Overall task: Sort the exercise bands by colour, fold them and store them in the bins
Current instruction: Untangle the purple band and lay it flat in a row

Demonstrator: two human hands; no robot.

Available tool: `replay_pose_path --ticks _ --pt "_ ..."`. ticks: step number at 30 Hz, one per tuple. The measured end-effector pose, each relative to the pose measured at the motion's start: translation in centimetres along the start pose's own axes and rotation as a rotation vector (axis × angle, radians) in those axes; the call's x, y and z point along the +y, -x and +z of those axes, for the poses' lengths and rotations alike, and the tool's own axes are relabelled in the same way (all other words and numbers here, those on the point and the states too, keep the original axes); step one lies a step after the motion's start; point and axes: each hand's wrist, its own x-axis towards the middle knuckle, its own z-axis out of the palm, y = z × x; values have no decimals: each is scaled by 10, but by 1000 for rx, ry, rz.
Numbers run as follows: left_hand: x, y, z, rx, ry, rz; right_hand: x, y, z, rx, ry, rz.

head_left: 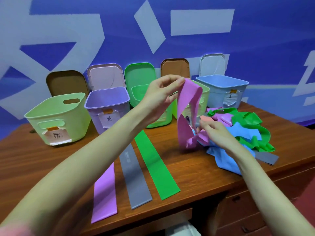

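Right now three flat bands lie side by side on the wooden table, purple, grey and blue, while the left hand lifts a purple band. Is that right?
Not quite. In the head view the third flat band is green, not blue. The flat purple band and grey band lie beside it on the wooden table, and the left hand lifts a purple band.

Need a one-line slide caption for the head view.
Left hand lifts a pink band from the tangled pile while right hand works it free; three bands lie flat.

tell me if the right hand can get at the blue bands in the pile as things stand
Probably yes: the right hand rests on the pile, and the blue bands lie exposed beside it, though green bands drape over part.
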Motion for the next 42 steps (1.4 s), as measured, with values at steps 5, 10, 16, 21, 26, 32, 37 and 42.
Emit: replay_pose_path --ticks 5,10,16,21,26,32,37,42 --pt "-8 -5 20 108 131 -66 7 -9 9 218 372 -65" --pt "-5 -12 26 115 181 -65 -13 12 9 55 -568 -360" --pt "8 -21 24 145 227 -45 -21 17 9 -153 -552 -316" --pt "2 -21 -13 355 141 -16 -18 21 6 -289 -562 -248" --pt "-20 -1 -44 514 118 -189 -31 28 -4 -406 -573 -199" --pt "-25 25 -65 563 177 -345 -55 32 12 -577 -570 -138" --pt "-22 46 -95 578 85 -331 -71 38 28 -637 -575 -126" --pt "-5 65 -128 532 106 -328 -81 41 39 -702 -521 -76"
